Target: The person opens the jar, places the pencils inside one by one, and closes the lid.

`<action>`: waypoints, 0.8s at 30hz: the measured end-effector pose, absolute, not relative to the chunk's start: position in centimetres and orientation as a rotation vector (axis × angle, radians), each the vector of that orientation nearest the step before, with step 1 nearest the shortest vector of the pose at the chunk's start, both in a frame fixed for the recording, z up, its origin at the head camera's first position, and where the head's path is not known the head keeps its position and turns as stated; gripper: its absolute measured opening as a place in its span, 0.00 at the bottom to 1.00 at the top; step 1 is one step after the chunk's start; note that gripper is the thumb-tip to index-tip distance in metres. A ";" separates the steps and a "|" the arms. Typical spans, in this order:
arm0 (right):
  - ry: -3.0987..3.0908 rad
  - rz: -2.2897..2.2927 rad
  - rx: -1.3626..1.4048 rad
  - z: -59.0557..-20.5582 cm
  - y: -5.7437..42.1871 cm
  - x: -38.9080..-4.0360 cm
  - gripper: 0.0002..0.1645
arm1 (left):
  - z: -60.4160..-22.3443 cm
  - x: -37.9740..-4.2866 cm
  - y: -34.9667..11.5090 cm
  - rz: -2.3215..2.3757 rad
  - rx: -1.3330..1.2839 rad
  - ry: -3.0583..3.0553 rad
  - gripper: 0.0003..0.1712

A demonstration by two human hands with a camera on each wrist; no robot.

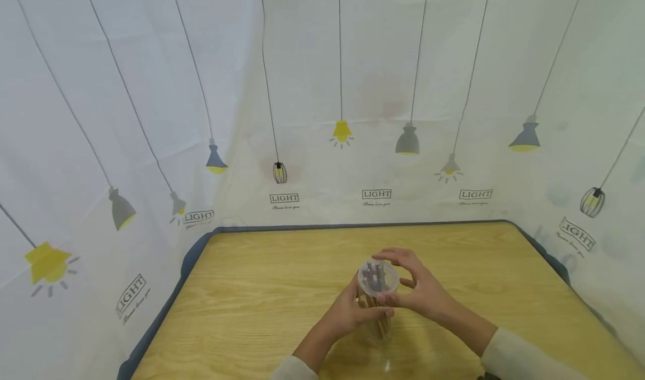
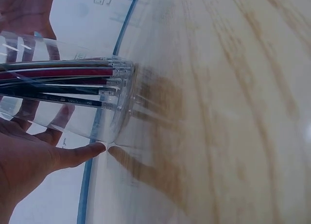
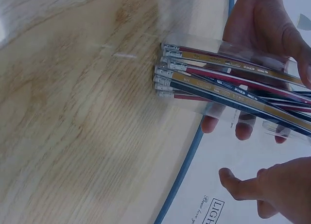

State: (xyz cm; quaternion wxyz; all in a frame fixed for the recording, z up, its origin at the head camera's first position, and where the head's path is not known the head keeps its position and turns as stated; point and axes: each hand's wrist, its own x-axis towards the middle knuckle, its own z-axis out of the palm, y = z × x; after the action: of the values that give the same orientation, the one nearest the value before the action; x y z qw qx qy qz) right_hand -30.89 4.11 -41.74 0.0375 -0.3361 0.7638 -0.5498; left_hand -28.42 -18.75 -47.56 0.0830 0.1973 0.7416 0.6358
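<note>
A clear plastic jar [image 1: 375, 329] full of pencils [image 3: 218, 88] is between both hands; its base is close to the table, and I cannot tell whether they touch. My left hand [image 1: 342, 314] grips its side, thumb across the near face and fingers around the back. Over its mouth sits a translucent round lid [image 1: 378, 277], the pencils showing hazily through it. My right hand [image 1: 420, 285] holds the lid's rim between thumb and fingers. In the right wrist view, the pencils' metal-ringed ends point down at the base; red, yellow and dark ones show.
A wood-grain table [image 1: 242, 301] with a blue edge [image 1: 166, 301] lies beneath the hands. White cloth printed with hanging lamps [image 1: 407, 140] and "LIGHT" labels [image 1: 377, 194] encloses its back and sides.
</note>
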 end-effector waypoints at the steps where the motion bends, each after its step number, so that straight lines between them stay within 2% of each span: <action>1: 2.351 -1.686 -1.035 -41.8 4.0 -30.9 0.46 | -47.6 -28.4 -18.8 1.900 0.591 2.215 0.57; 3: 2.375 -1.696 -1.021 -41.8 3.8 -30.8 0.43 | -47.6 -28.4 -18.8 1.904 0.590 2.218 0.57; 12: 2.412 -1.754 -0.869 -41.4 2.9 -30.4 0.44 | -47.4 -28.5 -18.5 1.919 0.536 2.225 0.56; 19: 2.327 -1.673 -0.968 -41.1 3.8 -30.5 0.59 | -47.6 -28.5 -18.6 1.885 0.517 2.247 0.56; 21: 2.254 -1.677 -1.013 -41.2 4.0 -30.8 0.57 | -47.7 -28.4 -18.7 1.876 0.520 2.238 0.56; 24: 2.197 -1.687 -1.048 -41.5 4.1 -31.2 0.49 | -47.7 -28.3 -18.6 1.868 0.527 2.236 0.59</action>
State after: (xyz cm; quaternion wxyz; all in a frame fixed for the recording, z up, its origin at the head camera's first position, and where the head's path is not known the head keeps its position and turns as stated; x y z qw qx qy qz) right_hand -31.22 4.13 -41.46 0.0899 -0.3525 0.7388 -0.5673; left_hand -28.30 -18.65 -47.73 0.0903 0.1771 0.7520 0.6285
